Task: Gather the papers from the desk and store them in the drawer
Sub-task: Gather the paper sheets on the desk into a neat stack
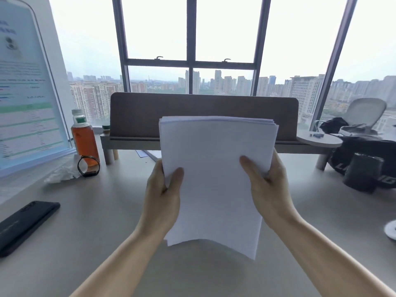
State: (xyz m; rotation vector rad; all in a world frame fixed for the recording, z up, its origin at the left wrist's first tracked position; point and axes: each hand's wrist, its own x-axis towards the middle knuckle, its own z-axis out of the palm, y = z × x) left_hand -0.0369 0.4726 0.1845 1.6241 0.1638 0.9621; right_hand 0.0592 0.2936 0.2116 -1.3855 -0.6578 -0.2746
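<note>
A stack of white papers (214, 163) is held upright above the grey desk (107, 221), its lower edge lifted off the surface and curling. My left hand (162, 196) grips the stack's left edge, thumb on the front. My right hand (270, 187) grips the right edge the same way. Another sheet of paper (147, 153) lies flat on the desk under the riser shelf, partly hidden by the stack. No drawer is in view.
A black phone (23, 224) lies at the left edge. An amber drink bottle (84, 138), a black wristwatch (88, 166) and crumpled tissue (62, 173) sit by a standing sign (27, 93). A riser shelf with a brown panel (203, 108) spans the back. A black bag (364, 163) is right.
</note>
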